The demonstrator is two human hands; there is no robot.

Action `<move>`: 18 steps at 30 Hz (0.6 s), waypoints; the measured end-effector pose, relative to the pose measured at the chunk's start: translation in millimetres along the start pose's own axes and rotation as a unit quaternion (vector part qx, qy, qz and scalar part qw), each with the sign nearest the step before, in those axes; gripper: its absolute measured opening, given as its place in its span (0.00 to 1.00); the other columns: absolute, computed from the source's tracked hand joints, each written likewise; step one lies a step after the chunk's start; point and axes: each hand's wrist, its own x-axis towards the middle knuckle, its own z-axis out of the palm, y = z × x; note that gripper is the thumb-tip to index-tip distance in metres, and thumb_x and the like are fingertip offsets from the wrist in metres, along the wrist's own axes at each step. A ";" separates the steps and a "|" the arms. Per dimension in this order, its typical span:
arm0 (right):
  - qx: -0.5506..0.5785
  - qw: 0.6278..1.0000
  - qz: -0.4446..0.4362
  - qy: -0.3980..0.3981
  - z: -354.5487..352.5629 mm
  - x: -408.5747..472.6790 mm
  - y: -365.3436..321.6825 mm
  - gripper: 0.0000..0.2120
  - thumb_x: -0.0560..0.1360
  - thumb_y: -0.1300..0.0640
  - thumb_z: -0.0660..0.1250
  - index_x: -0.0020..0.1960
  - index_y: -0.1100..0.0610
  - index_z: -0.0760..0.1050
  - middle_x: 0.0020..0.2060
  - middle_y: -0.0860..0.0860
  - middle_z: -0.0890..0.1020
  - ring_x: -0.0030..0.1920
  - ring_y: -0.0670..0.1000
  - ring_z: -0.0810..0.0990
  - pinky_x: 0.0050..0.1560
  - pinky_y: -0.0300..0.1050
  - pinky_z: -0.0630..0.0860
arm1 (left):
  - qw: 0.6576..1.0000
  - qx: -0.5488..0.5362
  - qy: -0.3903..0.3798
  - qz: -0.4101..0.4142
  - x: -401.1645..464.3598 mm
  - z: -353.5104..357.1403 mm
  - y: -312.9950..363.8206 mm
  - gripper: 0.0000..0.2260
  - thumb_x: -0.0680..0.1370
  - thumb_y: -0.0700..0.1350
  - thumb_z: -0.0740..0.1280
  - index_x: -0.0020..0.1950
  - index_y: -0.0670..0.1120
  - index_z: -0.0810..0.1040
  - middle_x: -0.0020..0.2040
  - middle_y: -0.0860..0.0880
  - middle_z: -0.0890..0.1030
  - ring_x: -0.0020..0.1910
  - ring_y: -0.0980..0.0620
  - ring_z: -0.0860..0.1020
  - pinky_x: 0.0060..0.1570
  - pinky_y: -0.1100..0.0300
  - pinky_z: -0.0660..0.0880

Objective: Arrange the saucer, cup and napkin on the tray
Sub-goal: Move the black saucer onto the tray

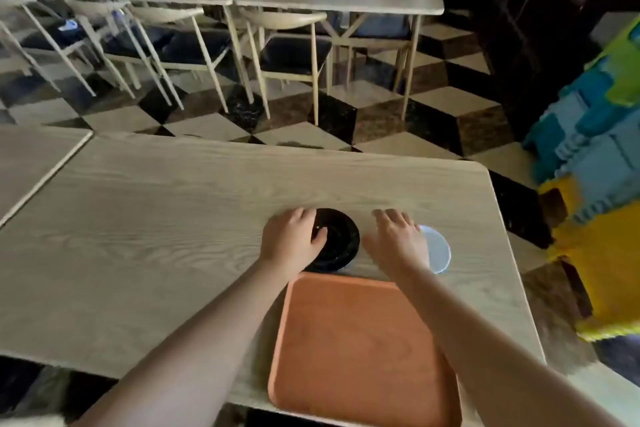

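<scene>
I can read no text, label, brand or number anywhere in my view, on the tableware or the furniture

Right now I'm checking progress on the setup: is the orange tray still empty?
Empty. The flat orange rectangular tray shows only bare surface; the black round saucer lies on the wooden table beyond it.

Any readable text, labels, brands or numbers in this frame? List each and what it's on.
None readable.
Tray: plain orange, no marking.
Black saucer: no print visible, partly under the left hand.
White round item by the right hand: blank.
Table: wood grain only.
</scene>
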 end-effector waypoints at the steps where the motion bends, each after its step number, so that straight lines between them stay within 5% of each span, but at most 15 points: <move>1: 0.009 1.000 0.008 -0.009 13.0 6.1 -0.9 0.17 0.73 0.52 0.61 0.59 0.59 0.70 0.57 0.56 0.77 0.59 0.59 0.71 0.55 0.51 0.70 | 1.000 -0.004 -0.005 -0.006 1.9 13.3 -6.8 0.10 0.72 0.50 0.67 0.43 0.43 0.78 0.33 0.46 0.79 0.32 0.44 0.77 0.28 0.58 0.68; 8: 0.039 0.997 0.055 -0.036 83.1 45.9 -0.3 0.17 0.74 0.54 0.62 0.60 0.59 0.68 0.58 0.57 0.74 0.59 0.59 0.69 0.47 0.49 0.71 | 0.999 0.013 -0.021 -0.041 6.5 81.8 -46.9 0.15 0.70 0.51 0.69 0.51 0.41 0.77 0.38 0.45 0.79 0.37 0.42 0.77 0.29 0.55 0.70; 13: 0.058 0.992 0.100 -0.048 115.8 60.8 -4.1 0.17 0.73 0.60 0.62 0.61 0.60 0.66 0.59 0.57 0.73 0.59 0.58 0.70 0.42 0.48 0.67 | 0.991 -0.003 -0.064 -0.113 7.4 113.6 -63.4 0.22 0.72 0.53 0.67 0.62 0.42 0.72 0.51 0.45 0.79 0.49 0.42 0.77 0.37 0.53 0.72; 18: 0.058 0.993 0.104 -0.028 127.0 64.2 -0.6 0.16 0.73 0.63 0.62 0.60 0.62 0.68 0.57 0.58 0.74 0.59 0.58 0.69 0.43 0.46 0.67 | 0.983 -0.069 -0.067 -0.159 7.4 125.6 -66.0 0.15 0.71 0.51 0.69 0.53 0.44 0.74 0.50 0.47 0.76 0.50 0.44 0.75 0.37 0.55 0.68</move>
